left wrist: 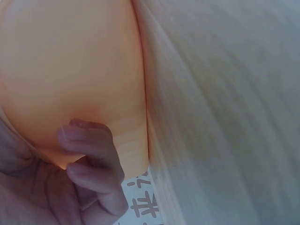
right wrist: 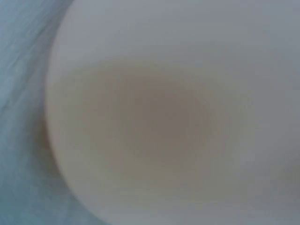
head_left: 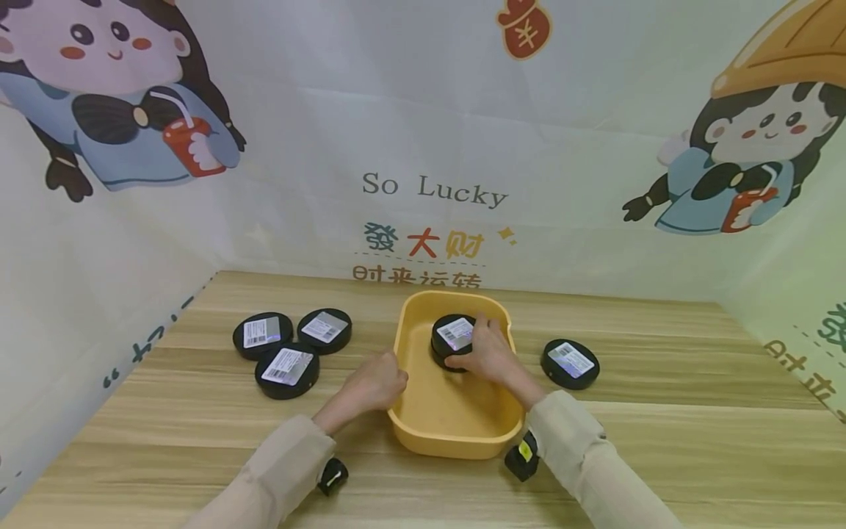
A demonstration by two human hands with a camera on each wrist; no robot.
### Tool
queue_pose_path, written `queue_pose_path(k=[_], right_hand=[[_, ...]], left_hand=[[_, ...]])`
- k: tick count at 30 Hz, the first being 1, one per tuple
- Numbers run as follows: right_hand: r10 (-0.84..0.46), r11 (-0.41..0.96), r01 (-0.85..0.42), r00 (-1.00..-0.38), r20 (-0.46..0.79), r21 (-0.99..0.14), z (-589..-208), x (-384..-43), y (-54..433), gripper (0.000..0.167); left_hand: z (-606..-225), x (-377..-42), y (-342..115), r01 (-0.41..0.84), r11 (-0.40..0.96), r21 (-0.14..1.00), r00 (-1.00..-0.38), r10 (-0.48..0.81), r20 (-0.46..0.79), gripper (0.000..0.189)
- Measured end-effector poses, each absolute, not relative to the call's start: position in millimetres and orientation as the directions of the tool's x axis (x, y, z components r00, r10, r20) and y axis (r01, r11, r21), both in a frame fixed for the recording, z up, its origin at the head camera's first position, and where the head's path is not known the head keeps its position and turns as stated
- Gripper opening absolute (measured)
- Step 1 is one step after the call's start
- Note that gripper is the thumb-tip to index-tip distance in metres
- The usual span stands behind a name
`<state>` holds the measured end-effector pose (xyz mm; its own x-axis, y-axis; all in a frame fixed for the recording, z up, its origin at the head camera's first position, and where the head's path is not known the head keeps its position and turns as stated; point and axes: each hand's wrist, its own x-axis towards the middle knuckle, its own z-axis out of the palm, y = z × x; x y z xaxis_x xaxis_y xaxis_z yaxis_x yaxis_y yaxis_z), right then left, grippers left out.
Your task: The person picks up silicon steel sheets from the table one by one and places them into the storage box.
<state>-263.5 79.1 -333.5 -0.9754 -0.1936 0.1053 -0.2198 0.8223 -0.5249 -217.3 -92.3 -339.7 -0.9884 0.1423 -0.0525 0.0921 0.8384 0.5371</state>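
A yellow plastic tub point(head_left: 456, 415) stands between my hands on the wooden table. My left hand point(head_left: 375, 380) grips its left rim; in the left wrist view the curled fingers point(left wrist: 101, 176) lie against the outer wall. Inside the tub's far half is a round black disc-shaped case point(head_left: 453, 334) with a white-and-silver label on top. Thumb and fingers of my right hand point(head_left: 487, 353) pinch this case from the right, covering part of it. Whether a second case lies beneath it, I cannot tell. The right wrist view is blurred, mostly filled by the tub's pale wall point(right wrist: 164, 140).
Left of the tub lie three similar black cases point(head_left: 287, 371) in a cluster, labels up. Another black case point(head_left: 570, 364) lies to its right. A printed cloth point(head_left: 429, 132) walls the table point(head_left: 661, 455) at the back and sides.
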Motion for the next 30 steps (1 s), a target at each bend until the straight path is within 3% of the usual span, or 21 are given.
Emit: queue_pose_path(k=[10, 19, 30], right_hand=[[-0.251, 0.792, -0.328, -0.944, 0.215, -0.515, -312.2, -250.2, 96.0, 0.077], [-0.243, 0.789, -0.387, -0.910, 0.337, -0.477, -304.4, -239.1, 118.8, 0.060], [-0.206, 0.822, -0.360, -0.910, 0.359, -0.441, -314.2, -228.5, 150.9, 0.056]], left_hand=[[-340.2, -217.3, -92.6, 0.093, 0.829, 0.551, -0.988, 0.144, -0.050, 0.016], [-338.6, -216.7, -92.3, 0.089, 0.836, 0.541, -0.988, 0.144, -0.060, 0.018], [-339.4, -218.7, -91.4, 0.071, 0.841, 0.536, -0.987, 0.136, -0.082, 0.020]])
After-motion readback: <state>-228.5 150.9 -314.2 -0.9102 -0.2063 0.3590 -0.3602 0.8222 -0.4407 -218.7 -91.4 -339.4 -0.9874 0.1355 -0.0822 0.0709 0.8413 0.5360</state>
